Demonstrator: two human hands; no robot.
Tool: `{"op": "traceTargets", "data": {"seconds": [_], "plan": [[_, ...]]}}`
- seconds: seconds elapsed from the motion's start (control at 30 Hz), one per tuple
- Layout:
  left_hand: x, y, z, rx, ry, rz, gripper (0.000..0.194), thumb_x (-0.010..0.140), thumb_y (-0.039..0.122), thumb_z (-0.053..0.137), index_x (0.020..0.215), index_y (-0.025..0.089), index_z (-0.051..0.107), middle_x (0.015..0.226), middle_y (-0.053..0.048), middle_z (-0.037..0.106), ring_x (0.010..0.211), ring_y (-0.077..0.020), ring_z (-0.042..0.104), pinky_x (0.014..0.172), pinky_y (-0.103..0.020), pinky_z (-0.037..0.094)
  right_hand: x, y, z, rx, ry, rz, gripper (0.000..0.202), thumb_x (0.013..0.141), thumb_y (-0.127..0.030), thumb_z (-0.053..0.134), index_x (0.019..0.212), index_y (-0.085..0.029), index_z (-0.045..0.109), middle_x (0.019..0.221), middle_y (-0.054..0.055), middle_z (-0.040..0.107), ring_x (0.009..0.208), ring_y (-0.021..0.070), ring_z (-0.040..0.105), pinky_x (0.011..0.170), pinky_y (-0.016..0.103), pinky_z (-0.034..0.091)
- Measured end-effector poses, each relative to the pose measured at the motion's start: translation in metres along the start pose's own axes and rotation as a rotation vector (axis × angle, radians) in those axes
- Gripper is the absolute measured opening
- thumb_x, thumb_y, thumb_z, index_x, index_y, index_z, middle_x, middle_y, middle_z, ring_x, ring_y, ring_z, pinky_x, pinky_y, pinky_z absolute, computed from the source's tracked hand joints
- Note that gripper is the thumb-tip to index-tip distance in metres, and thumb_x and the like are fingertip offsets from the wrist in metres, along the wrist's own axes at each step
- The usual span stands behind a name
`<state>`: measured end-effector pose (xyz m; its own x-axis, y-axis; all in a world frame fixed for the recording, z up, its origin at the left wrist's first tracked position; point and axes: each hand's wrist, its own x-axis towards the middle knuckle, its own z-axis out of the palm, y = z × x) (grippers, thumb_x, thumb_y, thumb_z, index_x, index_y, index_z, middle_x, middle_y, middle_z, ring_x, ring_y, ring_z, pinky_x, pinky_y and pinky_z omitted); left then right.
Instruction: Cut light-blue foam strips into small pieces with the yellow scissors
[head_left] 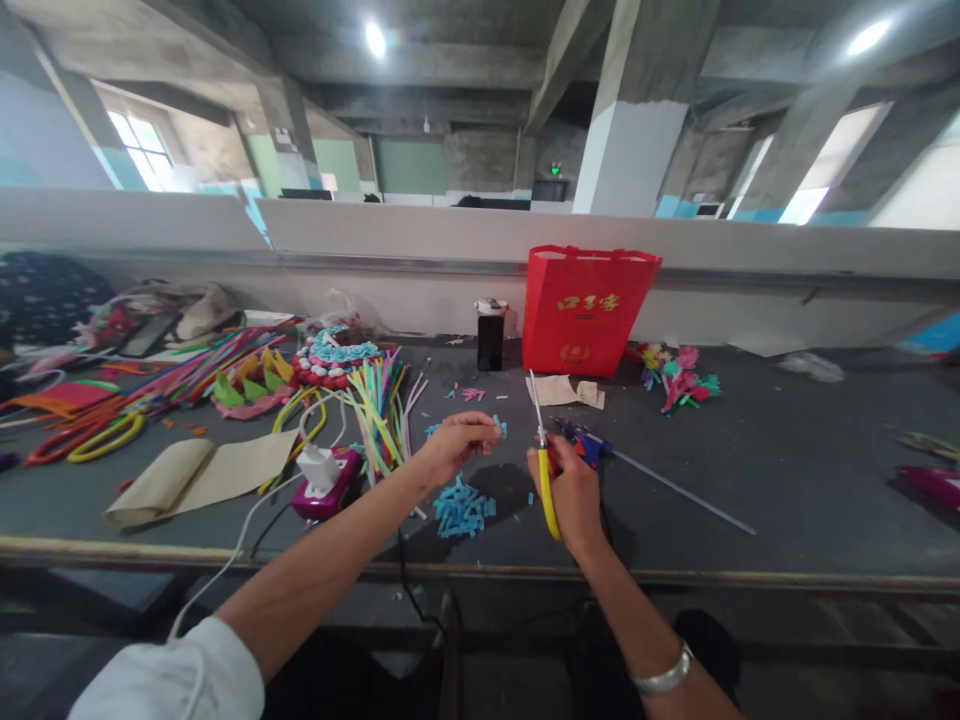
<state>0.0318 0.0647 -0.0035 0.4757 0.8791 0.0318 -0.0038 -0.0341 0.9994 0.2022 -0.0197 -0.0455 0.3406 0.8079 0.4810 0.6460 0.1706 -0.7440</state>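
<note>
Between the fingertips of my left hand (461,445) is a small blue piece (501,429), pinched at its end. Below that hand lies a loose pile of short blue pieces (463,508) on the dark table. My right hand (576,492) is wrapped round a pair of scissors (548,495) with yellow handles. Their blades point up and away from me, apart from the blue piece. Just beyond my right hand rests a blue glue gun (592,445), partly hidden by the hand, with a long translucent glue stick (682,488) reaching right.
A red bag (589,312) stands at the back beside a dark phone (490,342). Left are a bundle of coloured strips (379,405), a purple power strip (328,487) with cables and brown paper (217,475). Colourful craft flowers (681,378) lie right of the bag.
</note>
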Motion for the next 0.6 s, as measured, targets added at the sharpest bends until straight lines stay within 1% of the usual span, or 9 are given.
{"op": "traceTargets", "data": {"seconds": [0.07,0.17,0.3,0.37,0.47,0.53,0.6], "plan": [[0.008,0.000,0.001,-0.060,-0.001,-0.029,0.022,0.062,0.031,0.075,0.071,0.015,0.064,0.064,0.000,0.060,0.053,-0.0092,0.053,0.057,-0.025,0.044,0.003,-0.003,-0.002,0.006,0.028,0.001,0.034,0.085,-0.042,0.054,0.109,-0.019,0.063,0.089,0.008,0.072,0.078,0.0224,0.068,0.072,0.031,0.048],[0.019,-0.004,0.005,-0.112,-0.038,-0.063,0.020,0.059,0.028,0.078,0.068,0.015,0.065,0.062,0.001,0.061,0.053,-0.0089,0.053,0.057,-0.024,0.043,0.007,-0.007,-0.002,0.020,0.066,0.006,0.040,0.085,-0.044,0.056,0.113,-0.017,0.059,0.093,0.009,0.071,0.081,0.0219,0.067,0.074,0.031,0.050],[0.026,-0.014,0.011,-0.147,-0.112,-0.086,0.017,0.059,0.026,0.078,0.067,0.015,0.067,0.060,0.001,0.061,0.054,-0.0095,0.054,0.059,-0.024,0.042,0.009,-0.009,0.004,0.126,0.087,0.037,0.042,0.083,-0.043,0.059,0.116,-0.016,0.056,0.092,0.007,0.069,0.077,0.0190,0.066,0.072,0.030,0.052],[0.025,-0.018,0.011,-0.153,-0.147,-0.092,0.016,0.059,0.025,0.078,0.066,0.015,0.068,0.061,0.000,0.063,0.056,-0.0098,0.054,0.060,-0.024,0.042,0.010,-0.009,0.007,0.202,0.073,0.065,0.043,0.083,-0.042,0.061,0.116,-0.016,0.055,0.090,0.006,0.069,0.074,0.0178,0.066,0.071,0.029,0.052],[0.019,-0.022,0.009,-0.119,-0.217,-0.105,0.015,0.058,0.024,0.079,0.065,0.014,0.069,0.062,0.000,0.064,0.059,-0.0099,0.054,0.061,-0.023,0.040,0.012,-0.010,0.012,0.250,0.044,0.095,0.042,0.081,-0.038,0.062,0.116,-0.017,0.054,0.084,0.004,0.069,0.070,0.0166,0.065,0.069,0.028,0.053],[0.015,-0.024,0.008,-0.080,-0.254,-0.102,0.015,0.060,0.025,0.078,0.064,0.014,0.069,0.061,0.001,0.063,0.059,-0.0096,0.053,0.061,-0.022,0.039,0.012,-0.011,0.015,0.269,0.001,0.113,0.041,0.079,-0.036,0.063,0.115,-0.016,0.055,0.083,0.004,0.069,0.069,0.0164,0.065,0.069,0.028,0.053],[0.013,-0.025,0.006,-0.058,-0.263,-0.097,0.015,0.062,0.026,0.077,0.062,0.015,0.067,0.059,0.002,0.061,0.058,-0.0093,0.051,0.060,-0.022,0.039,0.012,-0.012,0.017,0.286,-0.054,0.132,0.041,0.077,-0.034,0.063,0.114,-0.016,0.056,0.086,0.004,0.069,0.072,0.0168,0.066,0.070,0.028,0.053]]}}
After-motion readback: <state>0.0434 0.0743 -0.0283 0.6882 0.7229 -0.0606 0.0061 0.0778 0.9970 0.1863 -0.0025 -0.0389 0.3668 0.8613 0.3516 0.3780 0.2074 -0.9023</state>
